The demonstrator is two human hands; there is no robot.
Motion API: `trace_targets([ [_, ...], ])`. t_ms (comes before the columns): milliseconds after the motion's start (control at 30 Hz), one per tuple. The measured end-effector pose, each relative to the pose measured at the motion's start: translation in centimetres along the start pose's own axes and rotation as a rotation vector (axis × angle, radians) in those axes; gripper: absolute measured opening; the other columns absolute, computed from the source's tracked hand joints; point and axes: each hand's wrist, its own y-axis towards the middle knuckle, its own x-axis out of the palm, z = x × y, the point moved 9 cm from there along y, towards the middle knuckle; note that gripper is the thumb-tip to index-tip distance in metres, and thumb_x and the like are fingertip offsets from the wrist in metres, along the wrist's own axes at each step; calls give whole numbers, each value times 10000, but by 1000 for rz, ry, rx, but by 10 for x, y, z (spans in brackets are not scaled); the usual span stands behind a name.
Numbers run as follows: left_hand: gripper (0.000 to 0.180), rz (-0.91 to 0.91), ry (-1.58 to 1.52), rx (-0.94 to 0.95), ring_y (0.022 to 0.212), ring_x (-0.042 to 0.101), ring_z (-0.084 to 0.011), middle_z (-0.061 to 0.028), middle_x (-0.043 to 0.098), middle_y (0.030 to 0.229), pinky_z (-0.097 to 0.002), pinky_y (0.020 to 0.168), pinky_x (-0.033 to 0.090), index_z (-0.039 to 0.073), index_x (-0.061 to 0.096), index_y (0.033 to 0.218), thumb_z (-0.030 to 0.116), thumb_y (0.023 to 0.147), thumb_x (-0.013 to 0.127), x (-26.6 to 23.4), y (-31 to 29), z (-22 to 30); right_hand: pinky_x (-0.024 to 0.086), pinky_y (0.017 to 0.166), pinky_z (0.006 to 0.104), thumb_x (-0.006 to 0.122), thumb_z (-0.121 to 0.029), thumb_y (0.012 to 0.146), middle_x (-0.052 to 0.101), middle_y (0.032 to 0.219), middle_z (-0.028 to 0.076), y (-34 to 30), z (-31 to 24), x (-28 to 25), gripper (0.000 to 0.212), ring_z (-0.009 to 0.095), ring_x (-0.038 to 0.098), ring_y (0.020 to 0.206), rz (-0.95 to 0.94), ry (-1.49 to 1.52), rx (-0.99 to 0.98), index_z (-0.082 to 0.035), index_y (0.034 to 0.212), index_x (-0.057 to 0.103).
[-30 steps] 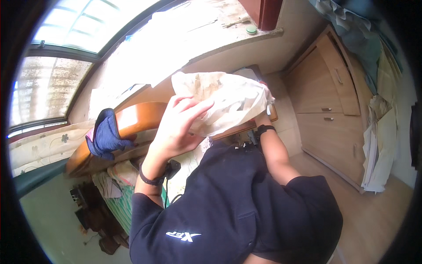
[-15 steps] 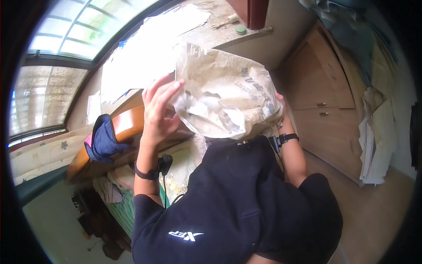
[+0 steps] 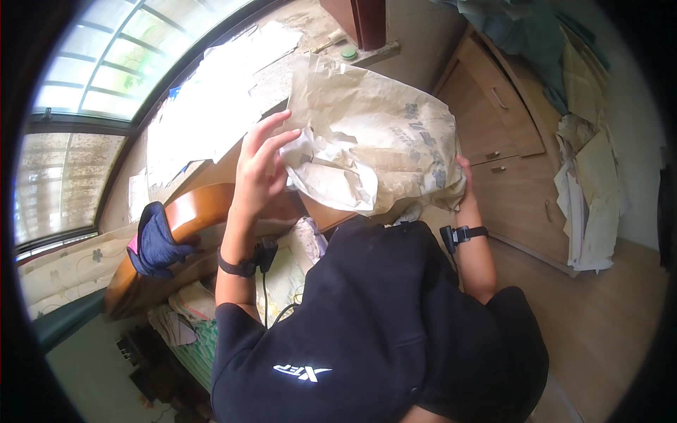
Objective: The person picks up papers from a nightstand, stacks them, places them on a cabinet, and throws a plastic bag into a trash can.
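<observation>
A large, crumpled off-white bag (image 3: pixel 381 134) with dark print hangs in front of my chest, its mouth gaping toward the left. Its pale, creased inside shows at the lower left of the mouth. My left hand (image 3: pixel 262 168) is at that mouth with fingers stretched and apart, the fingertips by the bag's edge; whether they touch it I cannot tell. My right hand (image 3: pixel 464 183) grips the bag's far right end, most of its fingers hidden behind the material. A dark band with a small black device sits on each wrist.
White papers (image 3: pixel 204 106) cover the ledge under the barred window (image 3: pixel 106 63). A dark blue cloth (image 3: pixel 159 243) drapes over a curved wooden headboard (image 3: pixel 201 211) at left. Wooden cabinet doors (image 3: pixel 504 127) stand at right, with torn sheets (image 3: pixel 585 190) hanging beside them.
The room has shifted left in view as my head turned. The bag's right end has moved slightly rightward, and its printed side shows more. My left hand stays by the mouth, fingers still apart.
</observation>
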Motion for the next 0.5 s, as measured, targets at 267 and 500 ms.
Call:
trace_targets([
  [267,521,0,-151,-21,1119,534,-330,-169,562,1189,-372,967,399,12,627,1010,-112,570,377,-1,7,4,495,882,392,604,-369,801,575,1189,143,-6,-10,7,630,266,582,1044,-46,27,-31,-27,1305,440],
  [500,378,99,-306,-78,1109,550,-288,-172,578,1172,-362,961,402,-23,613,1023,-71,685,450,-6,10,2,494,892,408,597,-366,804,567,1199,153,-4,-16,-13,635,282,576,1060,-68,96,-53,-19,1309,432],
])
